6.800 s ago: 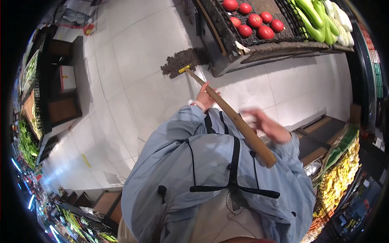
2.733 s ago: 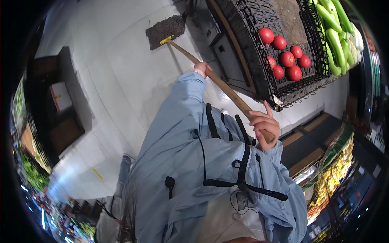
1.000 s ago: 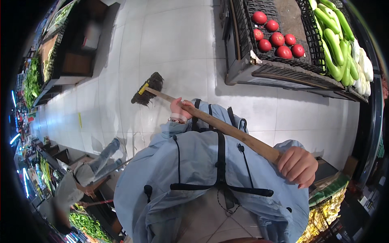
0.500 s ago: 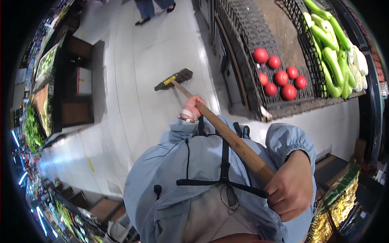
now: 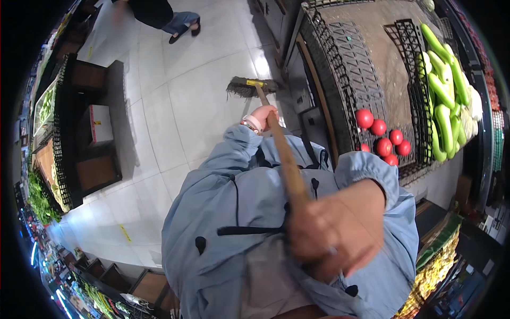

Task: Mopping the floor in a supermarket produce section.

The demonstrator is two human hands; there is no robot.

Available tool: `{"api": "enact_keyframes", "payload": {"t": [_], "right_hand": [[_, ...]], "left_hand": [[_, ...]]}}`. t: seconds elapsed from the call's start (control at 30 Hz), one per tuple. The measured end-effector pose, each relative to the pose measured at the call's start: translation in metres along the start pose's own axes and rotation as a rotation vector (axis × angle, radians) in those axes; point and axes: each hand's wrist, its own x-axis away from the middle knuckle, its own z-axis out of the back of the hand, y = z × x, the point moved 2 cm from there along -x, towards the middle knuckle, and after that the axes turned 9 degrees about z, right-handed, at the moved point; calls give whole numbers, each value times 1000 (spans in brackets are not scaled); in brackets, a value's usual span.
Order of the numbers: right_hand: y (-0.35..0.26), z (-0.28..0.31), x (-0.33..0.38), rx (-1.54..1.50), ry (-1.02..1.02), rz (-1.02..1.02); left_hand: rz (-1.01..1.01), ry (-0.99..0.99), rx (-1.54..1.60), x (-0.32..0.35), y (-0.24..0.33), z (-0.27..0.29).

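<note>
My left hand (image 5: pixel 261 117), with bracelets at the wrist, is closed round the lower wooden handle of a broom (image 5: pixel 284 154). Higher up, near the handle's top end, my right hand (image 5: pixel 340 228) grips it in front of my blue jacket; motion smears that hand. The handle runs away from me, tilted down to the floor. Its dark bristled head (image 5: pixel 239 87), with a yellow patch, lies on the pale tiles close to the base of the produce stand on the right.
A black mesh produce stand (image 5: pixel 348 53) on the right holds red tomatoes (image 5: pixel 384 147) and long green gourds (image 5: pixel 443 90). Shelving with a white box (image 5: pixel 100 123) lines the left. Another person (image 5: pixel 183 24) stands on the far floor. Yellow packets (image 5: pixel 430 271) hang at lower right.
The broom head has swung right, toward the stand, and its handle points more straight ahead. My right hand has moved left across my body. The far person has shifted left.
</note>
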Motion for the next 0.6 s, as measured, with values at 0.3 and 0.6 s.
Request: {"api": "enact_keyframes", "payload": {"t": [0.3, 0.6], "right_hand": [[60, 108, 179, 509, 918, -888], [163, 137, 315, 1438, 573, -1796]], "left_hand": [[-41, 176, -171, 72, 54, 114], [102, 14, -307, 99, 83, 69]]}}
